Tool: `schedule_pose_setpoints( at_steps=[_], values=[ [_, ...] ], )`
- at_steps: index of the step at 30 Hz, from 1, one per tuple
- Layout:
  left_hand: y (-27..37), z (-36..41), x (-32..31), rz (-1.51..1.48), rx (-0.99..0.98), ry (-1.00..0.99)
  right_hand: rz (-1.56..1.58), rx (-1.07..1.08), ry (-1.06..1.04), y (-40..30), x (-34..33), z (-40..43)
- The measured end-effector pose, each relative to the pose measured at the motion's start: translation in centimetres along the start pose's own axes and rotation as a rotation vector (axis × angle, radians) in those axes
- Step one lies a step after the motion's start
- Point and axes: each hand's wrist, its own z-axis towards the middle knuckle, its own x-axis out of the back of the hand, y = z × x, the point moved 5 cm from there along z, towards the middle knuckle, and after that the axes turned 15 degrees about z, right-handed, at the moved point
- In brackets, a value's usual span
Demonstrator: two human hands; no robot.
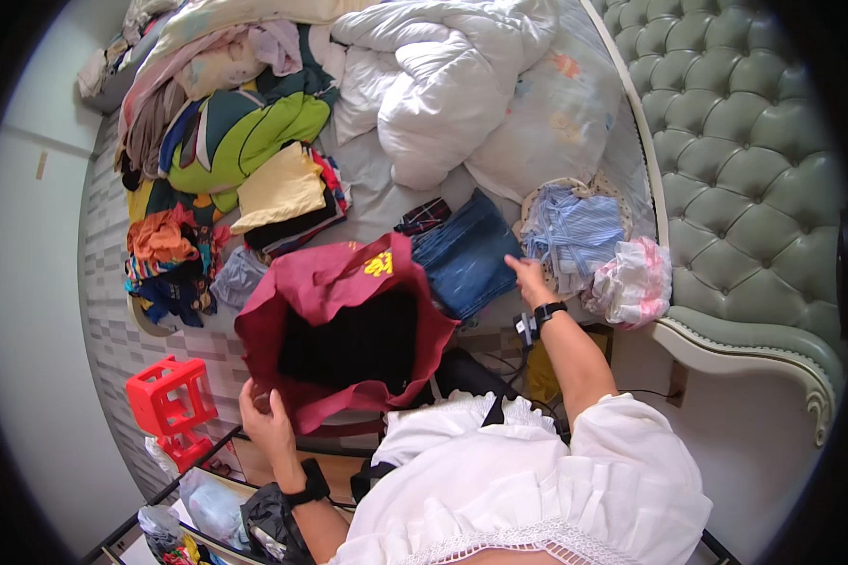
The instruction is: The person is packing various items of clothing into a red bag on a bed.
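Note:
A dark red fabric bag (311,282) with yellow writing stands with its mouth wide apart in front of me, black cloth (353,339) inside it. My left hand (268,417) is at the bag's near left edge, fingers spread; whether it grips the rim I cannot tell. My right hand (528,277) reaches over the bed at the near right edge of folded blue jeans (466,258), its fingers apart. Dark plaid cloth (424,216) lies behind the jeans. To the right of that hand are a folded blue-striped garment (579,226) and a pink-and-white bundle (636,282).
A stack topped with yellow cloth (283,191), a green jacket (254,141) and other clothes lie on the bed's left. A white duvet (438,85) is behind. The tufted headboard (742,162) bounds the right. Red plastic stools (171,399) and an open drawer (244,487) are lower left.

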Motion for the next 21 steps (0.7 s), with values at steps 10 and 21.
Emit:
schedule_pose_setpoints(
  at_steps=[10,21],
  values=[
    [3.9,-2.5,2.2,0.210,0.027,0.124,1.056,-0.480,0.044,12.6,-2.1,5.2],
    [6.2,-2.5,0.8,0.271,-0.022,0.039,0.792,-0.048,-0.019,3.8,-2.9,0.6]
  ],
)
